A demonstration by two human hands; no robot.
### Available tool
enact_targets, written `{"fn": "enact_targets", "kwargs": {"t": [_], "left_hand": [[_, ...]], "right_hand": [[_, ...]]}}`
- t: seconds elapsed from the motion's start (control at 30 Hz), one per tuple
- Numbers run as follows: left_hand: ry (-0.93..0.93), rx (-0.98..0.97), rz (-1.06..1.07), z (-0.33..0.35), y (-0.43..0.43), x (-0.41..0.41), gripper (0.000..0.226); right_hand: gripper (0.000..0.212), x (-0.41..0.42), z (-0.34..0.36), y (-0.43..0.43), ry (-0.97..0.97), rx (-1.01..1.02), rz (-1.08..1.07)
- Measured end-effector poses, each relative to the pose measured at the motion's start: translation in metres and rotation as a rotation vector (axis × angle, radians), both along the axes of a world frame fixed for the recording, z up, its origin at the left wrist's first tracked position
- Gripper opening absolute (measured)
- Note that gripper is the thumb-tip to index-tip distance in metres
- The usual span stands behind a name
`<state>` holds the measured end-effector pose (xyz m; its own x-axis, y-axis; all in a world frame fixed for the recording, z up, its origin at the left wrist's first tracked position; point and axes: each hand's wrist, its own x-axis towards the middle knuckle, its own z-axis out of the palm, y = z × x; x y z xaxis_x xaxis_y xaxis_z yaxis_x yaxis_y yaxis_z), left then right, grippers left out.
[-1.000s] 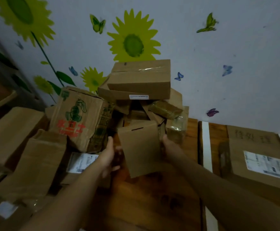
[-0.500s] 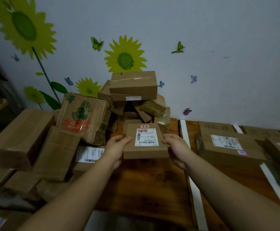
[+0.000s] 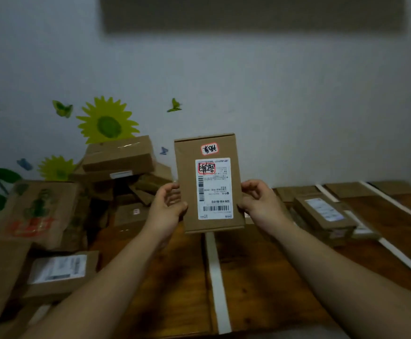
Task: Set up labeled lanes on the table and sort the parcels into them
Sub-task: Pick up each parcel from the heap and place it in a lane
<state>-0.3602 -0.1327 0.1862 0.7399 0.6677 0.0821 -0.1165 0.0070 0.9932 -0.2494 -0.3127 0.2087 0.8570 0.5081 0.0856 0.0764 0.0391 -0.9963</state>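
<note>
A small brown cardboard parcel point(image 3: 187, 182) is held upright in the air above the wooden table point(image 3: 268, 277), its white shipping label and a red-framed sticker facing me. My left hand point(image 3: 167, 209) grips its left edge and my right hand point(image 3: 259, 204) grips its right edge. White tape strips point(image 3: 216, 277) mark lanes on the table. A flat labelled parcel point(image 3: 324, 216) lies in a lane to the right.
A heap of unsorted cardboard boxes point(image 3: 118, 160) is stacked at the left against the wall, with a large printed carton point(image 3: 38, 211) and a labelled parcel point(image 3: 60, 272) in front. More tape strips point(image 3: 395, 204) run across the right side. Cardboard lane labels point(image 3: 346, 189) lie by the wall.
Both hands lifted the small parcel off the pile and raised it upright, label towards me. The view has swung up and to the right.
</note>
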Motion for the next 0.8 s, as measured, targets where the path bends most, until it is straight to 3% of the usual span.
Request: {"fn": "enact_targets", "kwargs": {"t": [0.13,0.3,0.43,0.57,0.7,0.8], "left_hand": [[-0.028,0.007,-0.07,0.01,-0.085,0.052,0.042],[0.199,0.187,-0.294,0.015,-0.196,0.125,0.029],[0.484,0.083,-0.583,0.005,-0.274,0.175,0.04],[0.515,0.068,-0.618,-0.015,-0.337,0.222,0.046],[0.512,0.013,-0.712,-0.036,-0.375,0.265,0.05],[0.581,0.106,-0.808,-0.048,-0.38,0.303,0.048]], "right_hand": [[0.032,0.04,0.009,-0.091,-0.045,-0.029,-0.066],[0.071,0.096,0.005,-0.207,-0.002,-0.167,-0.204],[0.048,0.126,-0.019,-0.298,0.245,-0.316,-0.304],[0.029,0.147,-0.05,-0.372,0.439,-0.396,-0.155],[0.043,0.174,-0.084,-0.411,0.463,-0.4,-0.263],[0.062,0.206,-0.1,-0.425,0.44,-0.356,-0.389]]}}
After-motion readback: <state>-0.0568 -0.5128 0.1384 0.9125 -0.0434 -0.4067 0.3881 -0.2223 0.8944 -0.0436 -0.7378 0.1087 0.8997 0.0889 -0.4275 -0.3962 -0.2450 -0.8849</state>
